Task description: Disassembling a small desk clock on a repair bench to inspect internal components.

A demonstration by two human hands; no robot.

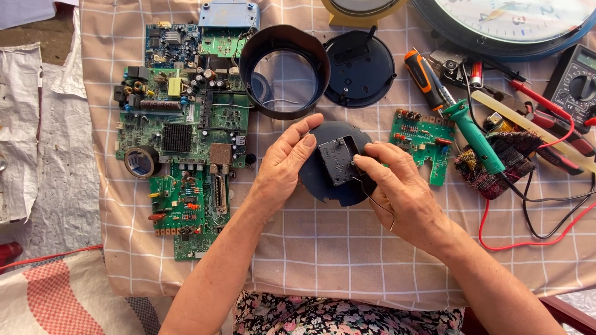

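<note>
I see both hands near the middle of the frame, over a tabletop [323, 248] covered with a beige checked cloth. The left hand [282, 164] curls around the left edge of a round dark plastic disc [323, 186], with the thumb lying along its top edge. So this hand is holding the disc. The disc sits in the middle of the frame, just above the cloth. On the disc sits a small black square box [336, 160]. The right hand [400, 192] is pinched narrow, with its fingertips touching the right side of that box. A thin dark wire [377, 208] runs from the box down past the right hand.

Just above the hands stands a black plastic ring with a clear window [284, 71]. Beside it, to the right, lies a round black back cover [360, 68]. In the left part of the frame lie many green circuit boards [186, 130], close together, and a roll of tape [141, 162] sits on them. A small green circuit board [425, 139] lies just right of the hands. Further right I see a green-handled soldering iron [475, 133], an orange-handled screwdriver [421, 77], red wires [534, 239] and a dark meter with a dial [577, 84]. At the top right edge is a big round wall clock with a blue rim [515, 28].
</note>
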